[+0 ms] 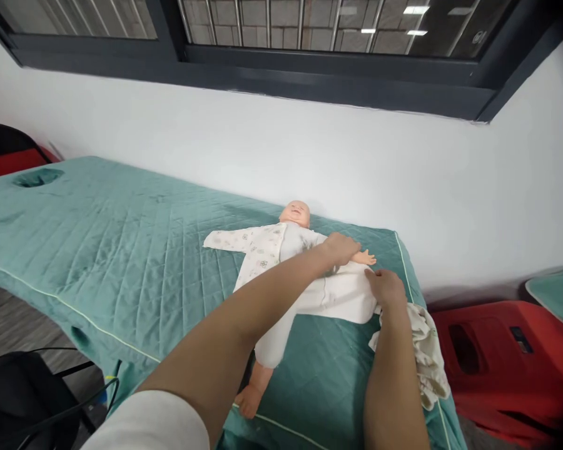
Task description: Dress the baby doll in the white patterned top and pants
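A baby doll (296,215) lies on its back on a green quilted table (122,250), head toward the wall. It wears a white undersuit, and a patterned white jacket (256,250) is spread open beneath it. My left hand (341,247) reaches across the doll's chest and closes around its arm by the small pink hand (366,257). My right hand (385,286) rests on the white fabric at the doll's side, fingers curled onto the cloth. A crumpled patterned garment (426,350) lies under my right forearm. One bare doll foot (248,400) points at me.
A white wall and a dark-framed window (309,56) stand behind the table. A red plastic object (497,356) sits on the floor to the right, with another green covering (560,297) beyond it. Dark cables and a black shape (23,394) lie lower left.
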`<control>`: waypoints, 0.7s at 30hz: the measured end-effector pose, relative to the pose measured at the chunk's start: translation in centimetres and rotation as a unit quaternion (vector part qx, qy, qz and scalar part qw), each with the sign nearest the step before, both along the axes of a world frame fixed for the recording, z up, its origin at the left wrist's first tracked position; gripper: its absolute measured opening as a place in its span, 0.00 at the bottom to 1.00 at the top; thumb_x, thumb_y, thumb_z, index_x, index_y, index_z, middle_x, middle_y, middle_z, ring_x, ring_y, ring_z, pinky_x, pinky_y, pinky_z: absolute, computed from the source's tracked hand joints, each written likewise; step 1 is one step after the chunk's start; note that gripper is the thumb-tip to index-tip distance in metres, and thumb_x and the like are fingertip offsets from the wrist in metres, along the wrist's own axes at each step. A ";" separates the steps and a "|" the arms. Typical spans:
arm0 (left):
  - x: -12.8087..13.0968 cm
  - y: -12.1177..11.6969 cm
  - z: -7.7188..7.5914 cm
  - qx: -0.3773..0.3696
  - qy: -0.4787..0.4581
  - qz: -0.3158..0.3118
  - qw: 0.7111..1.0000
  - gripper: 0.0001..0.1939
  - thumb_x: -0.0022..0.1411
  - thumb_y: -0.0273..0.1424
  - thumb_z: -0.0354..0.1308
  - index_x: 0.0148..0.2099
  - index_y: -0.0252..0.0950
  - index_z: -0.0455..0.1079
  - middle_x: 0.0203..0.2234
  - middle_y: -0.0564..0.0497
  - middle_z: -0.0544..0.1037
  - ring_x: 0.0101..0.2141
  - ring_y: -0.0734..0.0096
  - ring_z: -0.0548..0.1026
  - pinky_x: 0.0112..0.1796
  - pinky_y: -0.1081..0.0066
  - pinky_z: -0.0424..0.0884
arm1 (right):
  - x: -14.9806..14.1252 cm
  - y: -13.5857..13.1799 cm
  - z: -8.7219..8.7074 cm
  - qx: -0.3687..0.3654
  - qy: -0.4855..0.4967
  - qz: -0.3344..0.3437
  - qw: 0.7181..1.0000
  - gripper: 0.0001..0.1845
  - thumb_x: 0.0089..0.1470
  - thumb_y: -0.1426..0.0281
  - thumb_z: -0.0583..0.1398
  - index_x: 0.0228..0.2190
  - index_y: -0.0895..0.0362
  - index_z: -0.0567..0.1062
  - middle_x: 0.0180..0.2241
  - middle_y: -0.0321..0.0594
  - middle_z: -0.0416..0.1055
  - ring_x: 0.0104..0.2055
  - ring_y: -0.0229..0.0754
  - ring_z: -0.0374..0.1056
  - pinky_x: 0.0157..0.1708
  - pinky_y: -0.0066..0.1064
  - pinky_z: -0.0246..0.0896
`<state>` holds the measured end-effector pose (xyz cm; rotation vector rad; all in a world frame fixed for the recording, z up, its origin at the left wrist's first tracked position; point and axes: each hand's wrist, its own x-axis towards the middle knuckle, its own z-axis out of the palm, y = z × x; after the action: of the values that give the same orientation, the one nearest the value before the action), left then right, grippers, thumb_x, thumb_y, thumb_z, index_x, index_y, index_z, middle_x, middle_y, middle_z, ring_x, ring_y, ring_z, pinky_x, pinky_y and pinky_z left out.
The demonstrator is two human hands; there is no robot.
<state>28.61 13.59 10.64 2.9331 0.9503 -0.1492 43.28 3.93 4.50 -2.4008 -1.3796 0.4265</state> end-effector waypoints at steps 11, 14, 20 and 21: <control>-3.4 -0.3 0.4 0.029 -0.036 -0.047 0.998 0.13 0.57 0.29 0.58 0.46 0.39 0.73 0.37 0.44 0.81 0.38 0.58 0.77 0.44 0.62 0.63 | -0.2 0.1 1.1 0.333 0.510 -0.074 0.790 0.20 0.45 0.50 0.63 0.30 0.53 0.72 0.26 0.38 0.70 0.33 0.47 0.70 0.35 0.39 0.68; -3.7 -0.6 0.3 0.050 -0.013 -0.062 0.997 0.10 0.57 0.30 0.59 0.43 0.40 0.75 0.37 0.44 0.81 0.39 0.57 0.76 0.44 0.60 0.62 | -0.2 0.2 1.7 0.312 0.539 -0.008 0.782 0.24 0.52 0.45 0.57 0.34 0.53 0.75 0.32 0.45 0.74 0.43 0.55 0.72 0.42 0.47 0.69; -4.0 -0.9 0.3 0.068 0.003 -0.057 0.996 0.11 0.62 0.31 0.54 0.44 0.42 0.77 0.42 0.44 0.81 0.43 0.54 0.76 0.43 0.58 0.63 | -1.3 0.4 5.0 0.275 0.597 0.020 0.754 0.27 0.51 0.43 0.57 0.33 0.54 0.74 0.33 0.48 0.74 0.51 0.58 0.70 0.49 0.50 0.67; -4.0 -0.9 0.4 0.071 0.003 -0.057 0.996 0.12 0.63 0.31 0.54 0.45 0.42 0.76 0.42 0.43 0.81 0.43 0.53 0.76 0.43 0.58 0.63 | -1.8 0.3 5.6 0.268 0.594 0.027 0.759 0.27 0.51 0.42 0.56 0.33 0.54 0.74 0.33 0.48 0.74 0.51 0.58 0.70 0.49 0.50 0.67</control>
<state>24.57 12.68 11.05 3.1195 0.8259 -0.0989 41.52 4.23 10.12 -1.1257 -0.7548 1.1181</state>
